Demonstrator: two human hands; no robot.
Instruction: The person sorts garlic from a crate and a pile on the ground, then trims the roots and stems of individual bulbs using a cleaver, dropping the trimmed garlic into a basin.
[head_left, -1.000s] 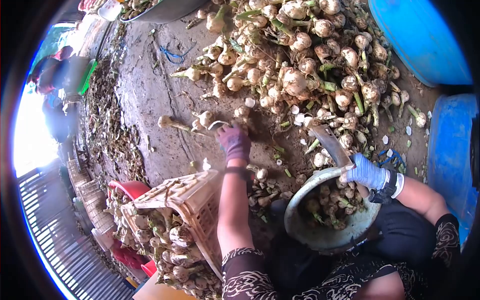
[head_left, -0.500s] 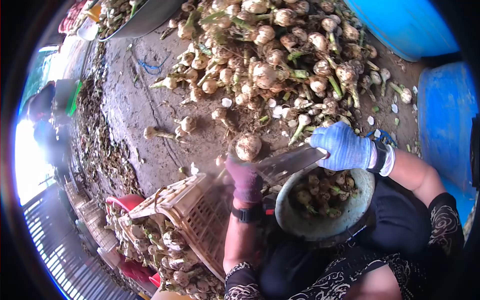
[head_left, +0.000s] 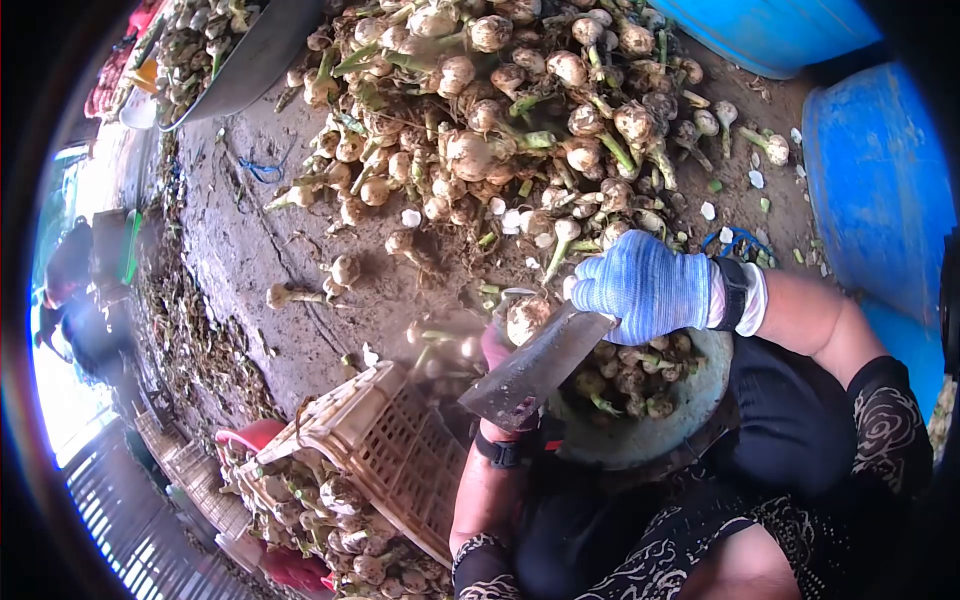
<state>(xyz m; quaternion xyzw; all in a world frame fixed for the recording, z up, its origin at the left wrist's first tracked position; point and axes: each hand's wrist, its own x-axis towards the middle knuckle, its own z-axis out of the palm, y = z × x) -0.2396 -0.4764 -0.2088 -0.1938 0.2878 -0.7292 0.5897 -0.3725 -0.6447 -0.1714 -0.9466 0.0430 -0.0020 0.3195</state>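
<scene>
Stained floor (head_left: 235, 245) spreads beyond the basin (head_left: 712, 400). Over its left rim, the right hand's (head_left: 645, 290) fingers are wrapped round the cleaver (head_left: 540, 372), probably for a firm grip. The left hand (head_left: 496, 346) is beside a bulb (head_left: 527, 320); the blade covers its fingers, so their spread cannot be told. The basin sits against the lap, likely for easy reach; a bulb heap (head_left: 470, 155) lies beyond.

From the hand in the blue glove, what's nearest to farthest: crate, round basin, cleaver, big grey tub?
From the right hand:
1. Cleaver: in its grip.
2. Basin: just below, near the lap.
3. Crate: off to the left.
4. Grey tub: far ahead, at the upper left.
</scene>
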